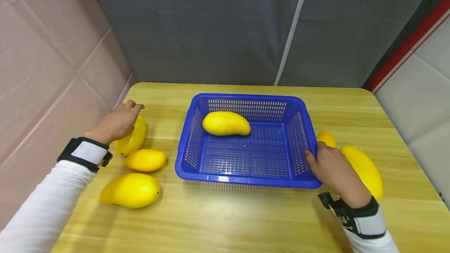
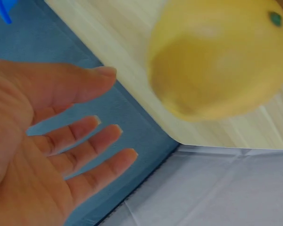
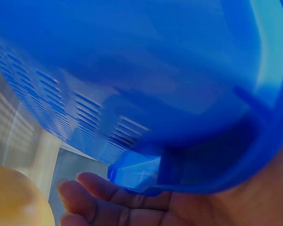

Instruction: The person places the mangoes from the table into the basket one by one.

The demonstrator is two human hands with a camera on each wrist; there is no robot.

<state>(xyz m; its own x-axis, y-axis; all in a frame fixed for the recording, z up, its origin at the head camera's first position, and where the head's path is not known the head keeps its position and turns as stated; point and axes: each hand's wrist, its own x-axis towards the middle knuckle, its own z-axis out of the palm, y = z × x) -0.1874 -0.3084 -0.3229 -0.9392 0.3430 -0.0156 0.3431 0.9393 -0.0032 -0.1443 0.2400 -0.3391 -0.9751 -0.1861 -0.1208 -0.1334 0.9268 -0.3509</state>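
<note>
My left hand (image 1: 117, 122) is over a yellow mango (image 1: 138, 138) at the table's left side. In the left wrist view its fingers (image 2: 92, 181) are spread and apart from the mango (image 2: 217, 66). A blue plastic basket (image 1: 242, 97) with slotted walls stands mid-table, holding one mango (image 1: 225, 123) at its back left. With my right hand (image 1: 334, 171) I grip the basket's right rim, thumb on the inner side. The right wrist view shows fingers (image 3: 122, 209) beneath the rim on the outside.
Two more mangoes, a small one (image 1: 145, 160) and a larger one (image 1: 130, 190), lie nearer me on the left. Right of the basket are a mango partly behind my hand (image 1: 363, 171) and a smaller yellow fruit (image 1: 326, 138). A grey curtain (image 1: 211, 30) hangs behind the wooden table (image 1: 228, 218).
</note>
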